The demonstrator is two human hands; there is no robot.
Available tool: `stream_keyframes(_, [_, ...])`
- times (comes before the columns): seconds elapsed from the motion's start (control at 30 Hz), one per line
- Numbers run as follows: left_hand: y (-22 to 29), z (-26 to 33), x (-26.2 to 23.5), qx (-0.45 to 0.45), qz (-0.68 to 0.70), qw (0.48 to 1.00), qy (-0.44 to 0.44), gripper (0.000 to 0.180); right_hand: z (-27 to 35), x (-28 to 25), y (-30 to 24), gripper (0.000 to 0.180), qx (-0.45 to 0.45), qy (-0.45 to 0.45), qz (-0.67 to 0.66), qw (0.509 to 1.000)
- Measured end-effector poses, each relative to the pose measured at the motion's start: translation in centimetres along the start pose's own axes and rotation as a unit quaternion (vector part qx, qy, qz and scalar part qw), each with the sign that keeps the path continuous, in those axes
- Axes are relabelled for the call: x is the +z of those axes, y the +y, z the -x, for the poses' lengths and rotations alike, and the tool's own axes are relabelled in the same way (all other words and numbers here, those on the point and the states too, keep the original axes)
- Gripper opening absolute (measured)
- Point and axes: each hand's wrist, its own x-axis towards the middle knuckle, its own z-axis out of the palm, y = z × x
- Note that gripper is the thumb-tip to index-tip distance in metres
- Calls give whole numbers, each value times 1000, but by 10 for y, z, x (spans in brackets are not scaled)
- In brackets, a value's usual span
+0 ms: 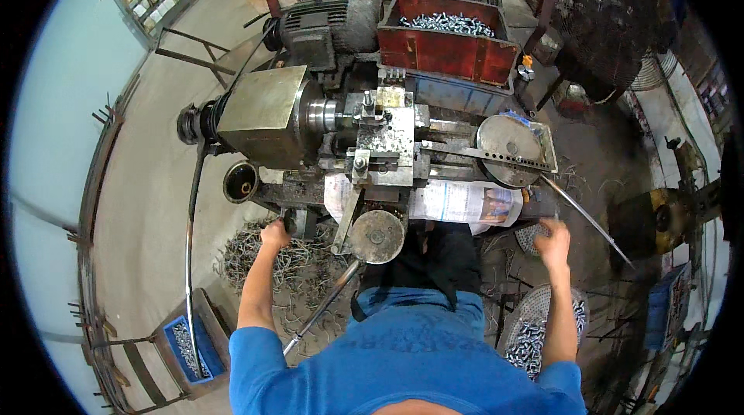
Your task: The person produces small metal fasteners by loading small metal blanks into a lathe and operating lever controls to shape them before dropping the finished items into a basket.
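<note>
Clearly, everything is grouped around the lathe (pixel 386 144)

I have the lathe across the centre of the frame. My left hand (pixel 275 234), left of centre, has its fingers curled beside a dark metal block (pixel 302 223); I can't tell whether it grips it. My right hand (pixel 552 243), right of centre, is bent nearly into a fist; whether anything small is inside, I can't tell. Round discs (pixel 377 237) carry long steel levers (pixel 583 217) slanting outward, probably for leverage at arm's length. Newspaper (pixel 457 204) covers the front edge, perhaps against oil. Small metal parts (pixel 449 24) fill a red bin (pixel 446 56) at top centre, and more lie in a perforated basket (pixel 536 303) at lower right, likely kept close for easy reach.
</note>
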Motion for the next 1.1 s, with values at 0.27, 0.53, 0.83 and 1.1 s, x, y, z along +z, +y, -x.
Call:
stream_keyframes(0.27, [-49,28,-92,4,282,958,-45,41,-139,9,-205,37,-286,-31,-150,946])
stream_keyframes(0.53, [-172,134,-201,-46,203,921,329,30,-195,119,-369,22,-510,-63,-10,858])
stream_keyframes(0.83, [-159,162,-148,-208,422,876,108,44,-201,140,-385,17,-498,-171,163,834])
stream_keyframes(1.1, [-179,151,-163,-312,171,921,160,41,-198,139,-394,19,-476,-192,160,843])
